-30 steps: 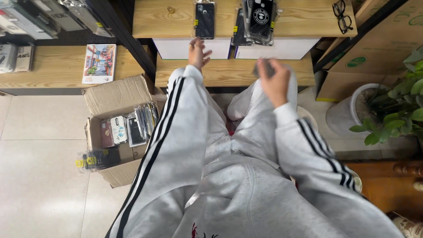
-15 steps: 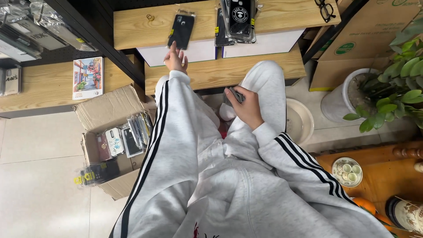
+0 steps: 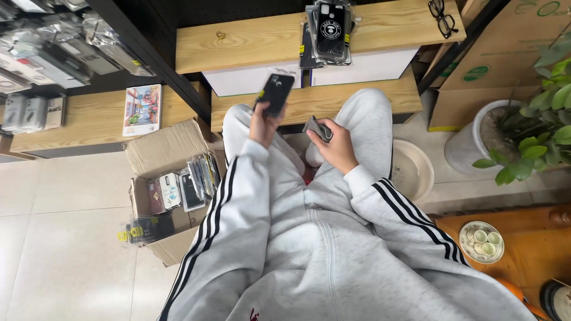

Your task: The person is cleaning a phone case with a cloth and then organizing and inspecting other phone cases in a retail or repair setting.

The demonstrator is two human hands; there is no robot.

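Note:
My left hand [image 3: 264,123] holds a black phone case [image 3: 275,92] up in front of me, above my knee. My right hand [image 3: 336,142] rests near my right knee and grips a small grey cloth [image 3: 315,126]. Both arms wear a light grey jacket with black stripes down the sleeves. On the wooden shelf [image 3: 250,41] ahead lies a stack of black phone cases in clear packets [image 3: 331,28].
An open cardboard box [image 3: 169,184] with several packaged cases stands on the tiled floor at my left. A pair of glasses [image 3: 442,16] lies on the shelf. A potted plant [image 3: 529,131], a basin [image 3: 413,169] and a tray of small cups [image 3: 483,242] are at right.
My left hand has lifted the black phone case off the shelf and drawn it back toward me. My right hand has dropped to my knee with the cloth.

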